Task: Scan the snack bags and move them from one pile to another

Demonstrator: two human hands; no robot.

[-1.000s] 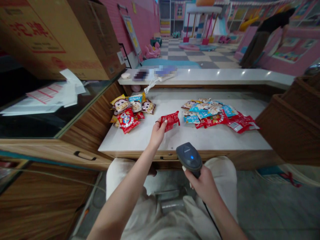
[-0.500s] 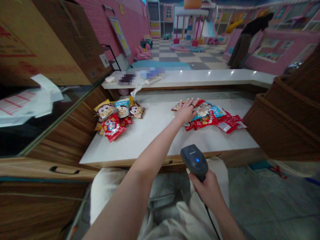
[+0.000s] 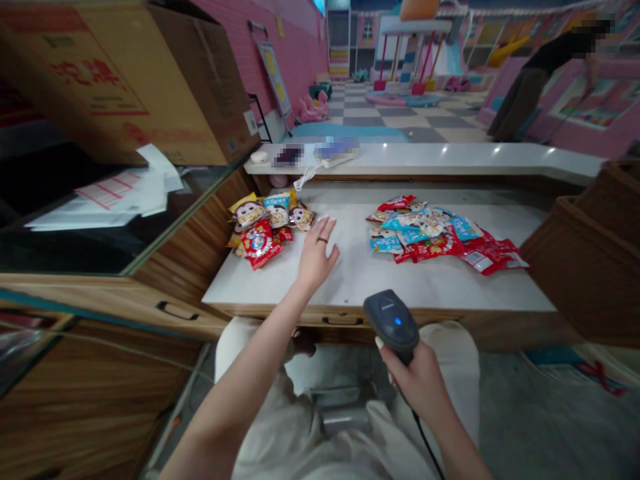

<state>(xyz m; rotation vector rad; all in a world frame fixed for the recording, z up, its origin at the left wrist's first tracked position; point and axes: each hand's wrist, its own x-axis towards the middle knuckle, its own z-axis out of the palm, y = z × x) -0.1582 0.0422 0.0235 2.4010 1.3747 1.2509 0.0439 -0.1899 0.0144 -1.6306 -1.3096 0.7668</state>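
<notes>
Left hand: fingers loosely spread, holding nothing, over the smooth white bench; contact unclear. Just left: a pile of glossy, puffed packets. Right hand: fingers wrapped round a rounded, dark plastic scanner, near side, thin cord below. Right: overlapping crinkled sachets beside a coarse woven basket.

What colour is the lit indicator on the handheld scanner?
Blue: the indicator light on top of the scanner shows in the head view, the only one.
</notes>
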